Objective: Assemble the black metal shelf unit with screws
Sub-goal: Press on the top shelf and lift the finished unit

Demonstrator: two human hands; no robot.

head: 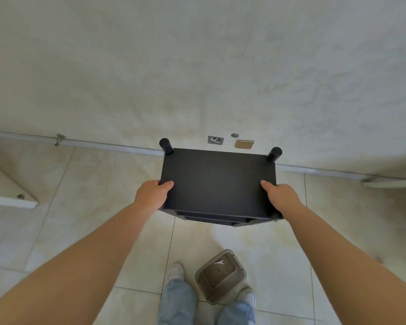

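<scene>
The black metal shelf unit (217,184) stands near the wall, seen from above, with a flat top panel and lower shelves showing under its front edge. Two round black post ends (166,146) (274,154) stick up at its far corners. My left hand (154,194) grips the left edge of the top panel, thumb on top. My right hand (280,197) grips the right edge the same way. A small silver wrench (219,262) lies in a brown translucent container (220,276) on the floor between my feet.
Beige floor tiles run to a pale wall with a baseboard pipe (103,144). Two wall plates (215,140) (244,144) sit low behind the shelf. White ledges stand at the left (12,202) and right (389,182). My shoes and jeans are at the bottom.
</scene>
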